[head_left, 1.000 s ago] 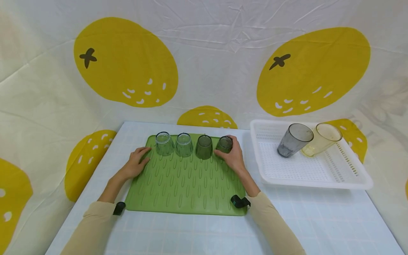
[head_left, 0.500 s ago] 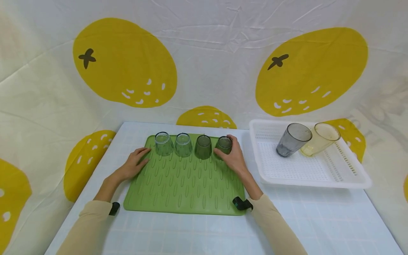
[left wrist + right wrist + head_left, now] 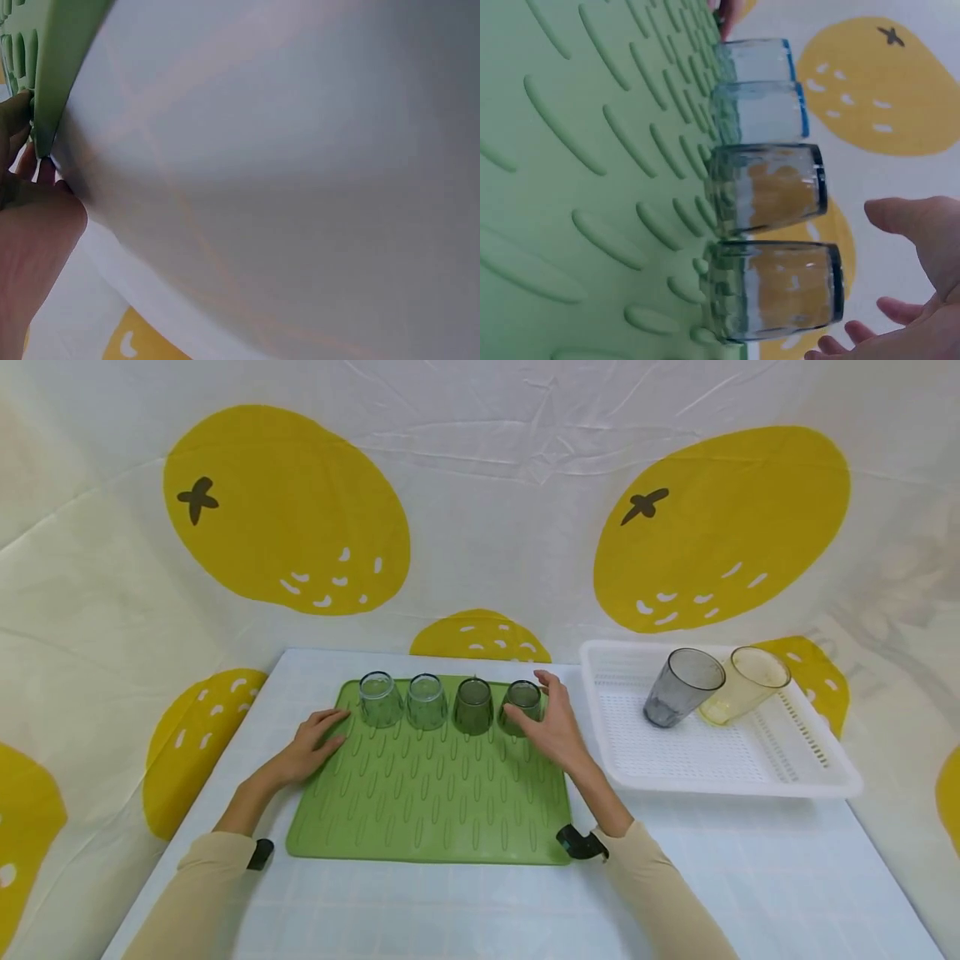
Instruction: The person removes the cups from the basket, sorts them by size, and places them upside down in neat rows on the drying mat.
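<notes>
Four-sided and green, a ridged mat (image 3: 427,802) lies on the table. Along its far edge several short glasses stand in a row, narrower ends up: two clear bluish ones, a left clear glass (image 3: 379,703) and a second clear glass (image 3: 427,706), then a dark grey glass (image 3: 473,710) and a rightmost grey glass (image 3: 516,720). My right hand (image 3: 558,735) is beside that rightmost glass, thumb and fingers spread around it; the right wrist view shows the hand (image 3: 922,277) apart from the glass. My left hand (image 3: 300,756) rests its fingers at the mat's left edge.
A white perforated basket (image 3: 720,789) stands to the right of the mat. Inside, a tall grey glass (image 3: 678,693) and a tall yellow glass (image 3: 742,689) lean at a tilt. Behind the table hangs a cloth (image 3: 495,527) with yellow fruit prints.
My right hand's fingers have spread and come off the rightmost glass, which stays on the mat. The left hand has stayed at the mat's edge. The view has shifted slightly.
</notes>
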{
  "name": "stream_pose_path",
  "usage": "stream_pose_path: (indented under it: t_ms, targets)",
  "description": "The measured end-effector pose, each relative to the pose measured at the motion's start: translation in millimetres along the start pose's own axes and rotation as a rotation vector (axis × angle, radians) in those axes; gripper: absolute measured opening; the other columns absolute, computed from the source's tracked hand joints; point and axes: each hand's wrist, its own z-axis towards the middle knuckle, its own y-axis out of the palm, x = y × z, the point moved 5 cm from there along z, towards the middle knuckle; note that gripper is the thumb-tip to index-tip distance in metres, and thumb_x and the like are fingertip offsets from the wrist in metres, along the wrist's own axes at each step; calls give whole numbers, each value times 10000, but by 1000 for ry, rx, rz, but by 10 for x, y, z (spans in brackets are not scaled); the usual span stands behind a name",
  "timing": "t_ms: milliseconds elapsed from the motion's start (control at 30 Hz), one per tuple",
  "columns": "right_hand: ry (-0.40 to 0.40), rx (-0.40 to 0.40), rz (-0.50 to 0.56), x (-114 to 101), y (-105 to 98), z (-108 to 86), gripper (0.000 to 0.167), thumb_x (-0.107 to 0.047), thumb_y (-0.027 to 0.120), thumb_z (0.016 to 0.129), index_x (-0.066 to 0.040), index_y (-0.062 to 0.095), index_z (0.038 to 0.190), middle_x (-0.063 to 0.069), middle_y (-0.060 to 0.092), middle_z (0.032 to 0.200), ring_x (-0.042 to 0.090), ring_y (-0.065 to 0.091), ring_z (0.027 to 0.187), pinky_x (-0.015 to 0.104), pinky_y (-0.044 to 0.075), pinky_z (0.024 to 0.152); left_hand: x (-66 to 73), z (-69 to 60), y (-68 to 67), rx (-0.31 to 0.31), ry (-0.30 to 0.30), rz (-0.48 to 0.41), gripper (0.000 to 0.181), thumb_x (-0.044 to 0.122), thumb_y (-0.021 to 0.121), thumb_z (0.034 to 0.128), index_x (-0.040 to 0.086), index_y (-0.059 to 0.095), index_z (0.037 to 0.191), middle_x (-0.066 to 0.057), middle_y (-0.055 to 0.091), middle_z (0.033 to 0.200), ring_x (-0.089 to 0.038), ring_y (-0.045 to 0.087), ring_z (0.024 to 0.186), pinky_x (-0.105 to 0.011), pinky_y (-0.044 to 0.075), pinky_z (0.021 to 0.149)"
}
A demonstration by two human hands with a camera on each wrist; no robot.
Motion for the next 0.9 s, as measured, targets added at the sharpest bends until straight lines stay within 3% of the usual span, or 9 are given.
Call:
stream_pose_path:
  t_ms: [333, 667, 900]
  targets:
    - [-75, -27, 18, -108, -266, -22, 726, -266, 715, 992, -8, 328, 1550, 227, 353, 1561, 426, 366, 1436, 531, 315, 1179, 69, -7, -19, 11, 8, 3, 474, 33, 525, 1065, -138, 388, 1486, -393, 298, 1502, -593, 242, 1370, -739, 230, 1074]
    - [-127, 26, 17, -125, -702, -27, 608, -213, 704, 1000, 12, 423, 1490, 215, 442, 1502, 405, 432, 1396, 501, 336, 1177, 25, -9, -7, 19, 23, 1, 476, 51, 525, 1069, -127, 389, 1489, -397, 286, 1498, -597, 246, 1349, -747, 247, 1046]
    - [-145, 96, 14, -64, -1021, -9, 561, -134, 715, 984, 84, 450, 1428, 284, 464, 1444, 446, 464, 1344, 517, 349, 1165, 0, 3, 6, 17, 24, -3, 480, 65, 518, 1072, -123, 383, 1493, -403, 284, 1485, -602, 240, 1335, -749, 244, 1034]
